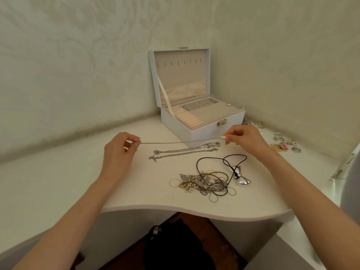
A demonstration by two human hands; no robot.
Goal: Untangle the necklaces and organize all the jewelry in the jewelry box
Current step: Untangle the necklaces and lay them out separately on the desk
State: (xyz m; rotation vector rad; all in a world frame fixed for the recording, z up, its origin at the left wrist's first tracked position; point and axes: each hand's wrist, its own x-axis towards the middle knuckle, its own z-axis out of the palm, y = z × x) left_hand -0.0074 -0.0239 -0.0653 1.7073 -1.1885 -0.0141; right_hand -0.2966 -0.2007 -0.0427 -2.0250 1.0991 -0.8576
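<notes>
A thin silver chain is stretched taut above the white table. My left hand pinches its left end and my right hand pinches its right end. Behind the chain stands a white jewelry box with its lid open, showing beige compartments and ring rolls. A silver necklace with charms lies laid out flat below the chain. Nearer to me sits a tangled pile of necklaces, with a black cord leading to a silver bow pendant.
Several small pieces of jewelry lie scattered in the right corner beside the box. Patterned walls close in behind and on the right. The table's curved front edge is near me, with a dark bag on the floor below.
</notes>
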